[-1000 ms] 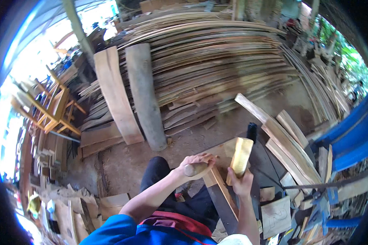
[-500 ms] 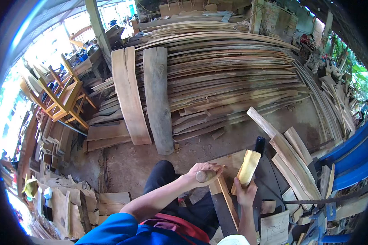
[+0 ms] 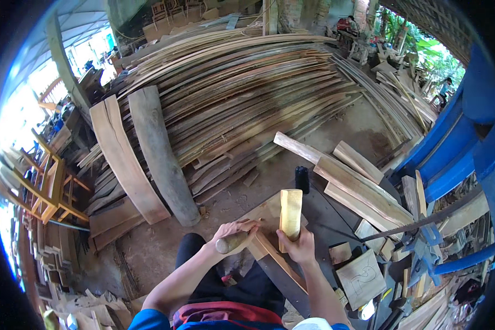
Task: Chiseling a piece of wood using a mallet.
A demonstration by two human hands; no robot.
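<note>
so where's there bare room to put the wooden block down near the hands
Bare ground lies past the workpiece, between the black bottle and the plank stack. More dirt shows left of the left hand, below the leaning slab. Right of the right hand it is crowded: offcuts, boards and tools.

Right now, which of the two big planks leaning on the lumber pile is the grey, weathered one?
The right-hand plank, thicker and dull grey with a rounded top; the left plank beside it is pale tan, fresh-cut wood.

Two hands (image 3: 234,234), one mallet (image 3: 290,214), one chisel handle (image 3: 229,242).
</note>
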